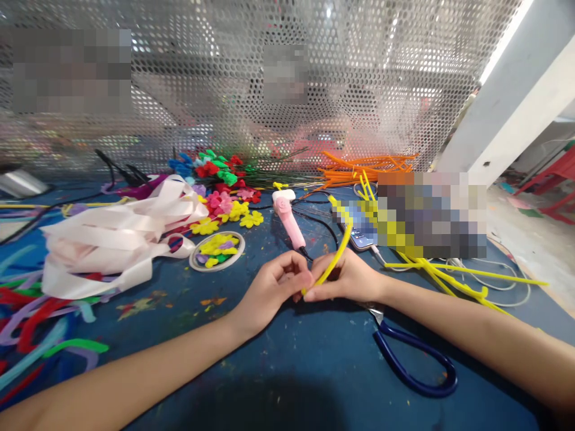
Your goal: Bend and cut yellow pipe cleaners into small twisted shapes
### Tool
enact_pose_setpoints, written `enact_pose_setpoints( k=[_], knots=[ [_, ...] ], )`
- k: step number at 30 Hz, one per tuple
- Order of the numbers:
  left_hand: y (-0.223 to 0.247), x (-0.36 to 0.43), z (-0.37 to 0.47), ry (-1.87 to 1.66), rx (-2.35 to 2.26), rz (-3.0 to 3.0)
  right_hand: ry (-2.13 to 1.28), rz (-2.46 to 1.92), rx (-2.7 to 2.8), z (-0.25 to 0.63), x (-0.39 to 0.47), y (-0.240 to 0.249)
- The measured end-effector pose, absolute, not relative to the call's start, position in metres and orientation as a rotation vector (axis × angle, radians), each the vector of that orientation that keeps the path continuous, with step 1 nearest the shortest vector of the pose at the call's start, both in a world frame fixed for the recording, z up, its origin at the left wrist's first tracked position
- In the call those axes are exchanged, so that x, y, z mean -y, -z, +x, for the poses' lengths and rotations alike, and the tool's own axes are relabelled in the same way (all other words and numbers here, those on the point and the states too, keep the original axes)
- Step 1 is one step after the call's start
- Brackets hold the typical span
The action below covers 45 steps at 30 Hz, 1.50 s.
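A yellow pipe cleaner (pixel 338 256) curves up from the fingers of my right hand (pixel 344 278), which pinches it near its lower end. My left hand (pixel 281 284) meets the right at the fingertips, thumb and forefinger closed at that same end; whether it grips the pipe cleaner itself is hidden. Just below my right wrist lie scissors (pixel 415 362) with dark blue handles, their blades mostly covered by the hand. Behind both hands rests a pink and white handheld tool (pixel 288 220) with a black cord.
White ribbon (pixel 108 245) lies heaped at left, near a round dish (pixel 241 254) of small fuzzy pieces. Fuzzy flowers (pixel 220 203) and orange pipe cleaners (pixel 368 167) line the mesh screen (pixel 233 78). More yellow pipe cleaners (pixel 467 275), a phone (pixel 359 230) and white cable are at right.
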<state>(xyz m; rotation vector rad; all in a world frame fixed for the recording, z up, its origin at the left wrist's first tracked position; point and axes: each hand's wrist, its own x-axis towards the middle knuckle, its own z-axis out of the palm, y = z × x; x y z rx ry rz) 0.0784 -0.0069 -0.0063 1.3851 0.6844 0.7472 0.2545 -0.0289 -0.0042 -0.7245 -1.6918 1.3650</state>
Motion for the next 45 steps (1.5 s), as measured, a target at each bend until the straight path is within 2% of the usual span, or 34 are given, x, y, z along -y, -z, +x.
enact_pose_setpoints(
  k=[6, 19, 29, 45],
  knots=[
    [0.005, 0.007, 0.082, -0.783, -0.675, 1.219, -1.348, -0.826, 1.511, 0.255, 0.024, 0.003],
    [0.004, 0.006, 0.081, -0.740, -0.689, 1.328, -1.295, -0.809, 1.447, 0.255, 0.021, 0.007],
    [0.000, 0.009, 0.078, -0.644, -0.792, 1.495, -1.468, -0.755, 1.381, 0.255, 0.022, 0.002],
    [0.000, 0.011, 0.080, -0.652, -0.770, 1.438, -1.444, -0.794, 1.312, 0.253, 0.021, -0.003]
  ],
)
